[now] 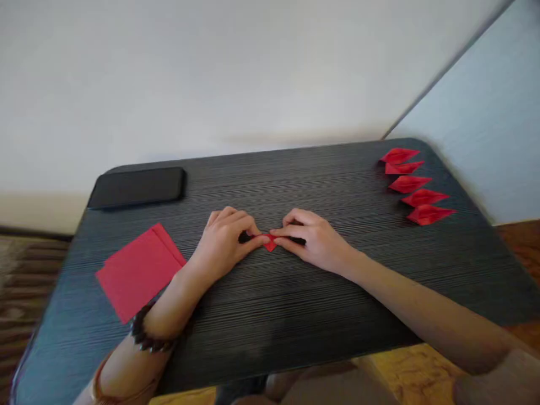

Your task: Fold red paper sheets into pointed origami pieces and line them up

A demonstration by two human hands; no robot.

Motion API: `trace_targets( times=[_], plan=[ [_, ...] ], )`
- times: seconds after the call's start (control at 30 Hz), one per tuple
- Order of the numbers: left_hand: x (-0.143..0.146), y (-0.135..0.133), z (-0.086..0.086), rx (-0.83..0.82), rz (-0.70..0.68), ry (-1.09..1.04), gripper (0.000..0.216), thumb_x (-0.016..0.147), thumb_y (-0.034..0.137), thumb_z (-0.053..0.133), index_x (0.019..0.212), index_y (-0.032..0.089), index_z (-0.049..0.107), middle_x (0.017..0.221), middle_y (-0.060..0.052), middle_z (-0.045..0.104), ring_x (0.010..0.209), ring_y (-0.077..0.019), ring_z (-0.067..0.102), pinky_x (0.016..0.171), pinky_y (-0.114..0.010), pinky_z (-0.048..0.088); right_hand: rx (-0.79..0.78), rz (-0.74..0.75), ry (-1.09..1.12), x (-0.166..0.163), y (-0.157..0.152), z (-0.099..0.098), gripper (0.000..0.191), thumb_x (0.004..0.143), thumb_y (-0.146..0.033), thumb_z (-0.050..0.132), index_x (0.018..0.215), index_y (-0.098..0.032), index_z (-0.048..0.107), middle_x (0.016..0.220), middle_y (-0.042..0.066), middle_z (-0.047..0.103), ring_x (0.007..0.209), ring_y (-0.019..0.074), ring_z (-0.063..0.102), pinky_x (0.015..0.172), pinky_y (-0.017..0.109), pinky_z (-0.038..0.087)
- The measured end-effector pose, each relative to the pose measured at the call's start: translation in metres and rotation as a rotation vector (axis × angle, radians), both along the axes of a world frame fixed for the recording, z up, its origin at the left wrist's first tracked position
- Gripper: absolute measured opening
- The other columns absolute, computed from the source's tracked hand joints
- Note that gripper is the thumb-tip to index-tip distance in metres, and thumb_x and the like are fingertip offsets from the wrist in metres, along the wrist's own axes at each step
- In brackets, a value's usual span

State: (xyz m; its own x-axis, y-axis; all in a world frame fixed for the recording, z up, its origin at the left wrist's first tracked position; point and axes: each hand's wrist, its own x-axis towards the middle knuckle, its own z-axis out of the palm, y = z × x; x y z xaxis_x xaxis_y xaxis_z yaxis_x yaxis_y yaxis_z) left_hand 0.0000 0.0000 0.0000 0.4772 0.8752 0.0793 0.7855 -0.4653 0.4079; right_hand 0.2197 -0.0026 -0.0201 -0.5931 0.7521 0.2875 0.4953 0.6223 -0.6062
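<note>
Left hand (pixel 225 241) and right hand (pixel 315 241) are pinched on a small red paper fold (pixel 270 243), pressed flat at the middle of the worktop (pixel 295 315) (seemingly to hold the crease); red sheets (pixel 139 271) are kept near the left edge.

My paper piece (pixel 270 243) is matt, smooth red; the table (pixel 274 315), ridged dark woodgrain; ten o'clock phone (pixel 137 187), glossy black.

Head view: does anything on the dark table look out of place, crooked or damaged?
Nothing stands out. The left hand and right hand pinch a small red paper in the middle. Five folded red pieces lie in a tidy row far right; the red sheets lie flat at left, the phone beyond them.
</note>
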Motion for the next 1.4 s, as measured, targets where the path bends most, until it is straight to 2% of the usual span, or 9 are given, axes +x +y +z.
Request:
trace_targets(
  times=[0.23, 0.5, 0.6, 0.67, 0.8, 0.9, 1.0, 1.2, 1.4],
  plan=[
    [-0.003, -0.005, -0.002, 0.046, -0.133, -0.006, 0.031, 0.082, 0.05, 0.058, 0.098, 0.023, 0.063, 0.095, -0.003, 0.062, 0.091, -0.0206, 0.05, 0.081, -0.035, 0.034, -0.038, -0.058, -0.049, -0.003, 0.001, 0.006, 0.017, 0.086, -0.035, 0.059, 0.092, -0.018, 0.061, 0.09, 0.004, 0.06, 0.086, 0.0177, 0.055, 0.079, 0.034, 0.044],
    [0.002, -0.006, -0.002, -0.041, -0.117, -0.166, 0.02, 0.084, 0.035, 0.062, 0.099, 0.023, 0.061, 0.107, -0.003, 0.064, 0.101, -0.0209, 0.052, 0.089, -0.038, 0.035, -0.042, -0.066, -0.033, -0.003, 0.002, 0.007, 0.023, 0.088, -0.037, 0.055, 0.099, -0.017, 0.06, 0.099, 0.007, 0.058, 0.091, 0.0181, 0.056, 0.083, 0.033, 0.045],
    [0.001, -0.007, -0.002, -0.082, -0.126, -0.25, 0.013, 0.087, 0.027, 0.058, 0.098, 0.022, 0.061, 0.103, -0.002, 0.066, 0.098, -0.0185, 0.056, 0.09, -0.036, 0.038, -0.018, -0.036, -0.038, -0.002, 0.002, 0.006, 0.025, 0.089, -0.04, 0.053, 0.094, -0.017, 0.062, 0.094, 0.006, 0.06, 0.088, 0.018, 0.056, 0.081, 0.033, 0.045],
    [0.001, -0.008, -0.002, -0.108, -0.091, -0.303, 0.011, 0.087, 0.025, 0.058, 0.097, 0.022, 0.062, 0.099, -0.001, 0.068, 0.094, -0.0168, 0.059, 0.088, -0.033, 0.04, -0.017, -0.028, -0.019, -0.002, 0.002, 0.006, 0.024, 0.09, -0.038, 0.053, 0.093, -0.016, 0.062, 0.089, 0.005, 0.062, 0.084, 0.017, 0.056, 0.078, 0.031, 0.044],
    [0.003, -0.01, -0.001, -0.187, 0.086, -0.405, 0.027, 0.08, 0.035, 0.066, 0.104, 0.022, 0.063, 0.099, -0.002, 0.07, 0.093, -0.0179, 0.063, 0.087, -0.032, 0.044, -0.015, -0.031, 0.009, 0.0, 0.001, 0.005, 0.024, 0.092, -0.035, 0.051, 0.091, -0.016, 0.064, 0.085, 0.004, 0.063, 0.079, 0.015, 0.057, 0.074, 0.029, 0.043],
    [0.005, -0.01, 0.0, -0.268, 0.162, -0.429, 0.02, 0.081, 0.038, 0.064, 0.094, 0.024, 0.069, 0.091, 0.0, 0.073, 0.088, -0.0179, 0.065, 0.086, -0.031, 0.045, -0.014, -0.009, 0.0, 0.0, 0.001, 0.006, 0.025, 0.093, -0.035, 0.048, 0.093, -0.017, 0.067, 0.086, 0.004, 0.064, 0.079, 0.0147, 0.058, 0.074, 0.029, 0.041],
    [0.006, -0.008, 0.002, -0.357, 0.193, -0.477, 0.017, 0.08, 0.038, 0.065, 0.087, 0.024, 0.072, 0.087, 0.001, 0.073, 0.084, -0.0178, 0.066, 0.083, -0.03, 0.047, -0.06, 0.022, 0.006, 0.0, 0.002, 0.008, 0.026, 0.094, -0.032, 0.047, 0.092, -0.018, 0.068, 0.083, 0.003, 0.066, 0.079, 0.0142, 0.059, 0.074, 0.029, 0.04],
    [0.004, -0.006, 0.006, -0.568, 0.244, -0.651, 0.023, 0.08, 0.037, 0.065, 0.094, 0.02, 0.072, 0.083, -0.001, 0.074, 0.08, -0.017, 0.068, 0.075, -0.026, 0.05, -0.183, 0.038, 0.082, 0.002, 0.006, 0.016, 0.025, 0.094, -0.029, 0.046, 0.088, -0.017, 0.068, 0.079, 0.002, 0.066, 0.072, 0.0121, 0.059, 0.07, 0.026, 0.04],
    [0.003, -0.004, 0.007, -0.581, 0.24, -0.656, 0.026, 0.083, 0.04, 0.062, 0.092, 0.018, 0.072, 0.083, -0.002, 0.074, 0.078, -0.0173, 0.067, 0.071, -0.025, 0.049, -0.205, 0.047, 0.147, 0.004, 0.007, 0.016, 0.025, 0.093, -0.028, 0.048, 0.083, -0.016, 0.067, 0.077, 0.002, 0.066, 0.07, 0.0117, 0.059, 0.067, 0.025, 0.041]
  ],
)
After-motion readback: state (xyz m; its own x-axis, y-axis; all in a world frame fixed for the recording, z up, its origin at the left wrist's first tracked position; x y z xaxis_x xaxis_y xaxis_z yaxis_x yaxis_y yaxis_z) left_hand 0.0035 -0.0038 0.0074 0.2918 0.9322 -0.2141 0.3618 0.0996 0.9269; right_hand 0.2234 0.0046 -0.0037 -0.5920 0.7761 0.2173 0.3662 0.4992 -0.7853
